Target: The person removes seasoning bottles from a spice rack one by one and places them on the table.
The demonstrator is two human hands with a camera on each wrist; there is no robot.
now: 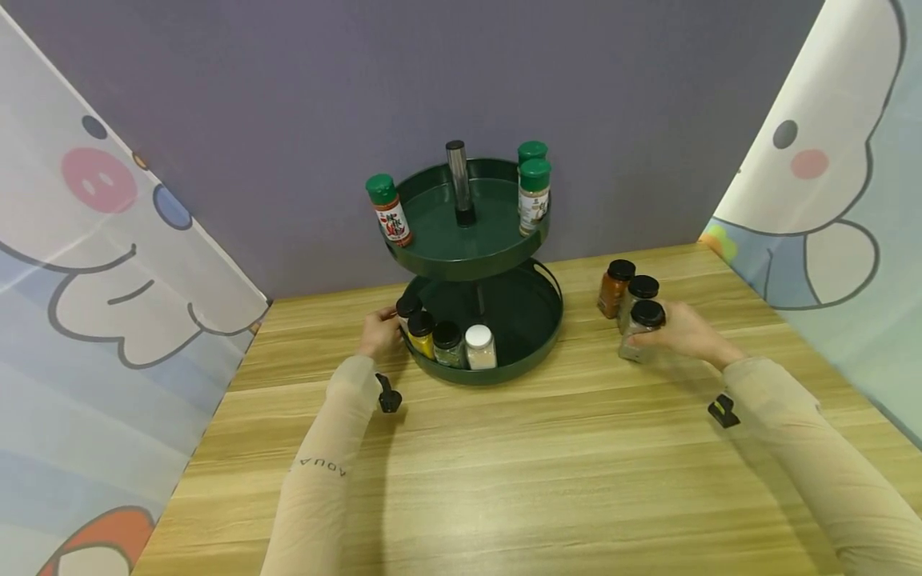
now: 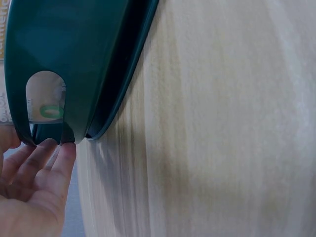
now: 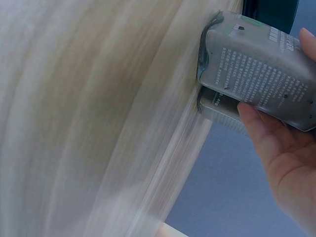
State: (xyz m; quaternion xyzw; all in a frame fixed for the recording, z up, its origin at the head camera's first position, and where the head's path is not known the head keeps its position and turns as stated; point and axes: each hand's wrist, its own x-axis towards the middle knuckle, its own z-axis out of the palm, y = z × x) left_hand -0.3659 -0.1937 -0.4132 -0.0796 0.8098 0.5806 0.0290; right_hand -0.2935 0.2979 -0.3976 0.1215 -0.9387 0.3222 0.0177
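A dark green two-tier round rack (image 1: 468,268) stands at the table's back. My left hand (image 1: 378,334) holds the left rim of its lower tray (image 2: 59,44), thumb and fingertips at the edge beside a handle cutout. Just inside sits a black-lidded spice jar (image 1: 407,305). Beside it in the tray are a yellow-filled jar (image 1: 422,344), a jar of green flakes (image 1: 450,352) and a white-lidded jar (image 1: 480,352). On the right, my right hand (image 1: 684,332) grips a black-lidded grey spice jar (image 3: 256,69) between thumb and fingers.
Behind the gripped jar stand a similar jar (image 1: 639,290) and a reddish-brown one (image 1: 614,292). The upper tray (image 1: 468,264) carries green-capped shakers, one (image 1: 390,212) at left and two at right (image 1: 534,192). A grey wall panel (image 1: 324,160) rises behind the wooden table (image 1: 490,480).
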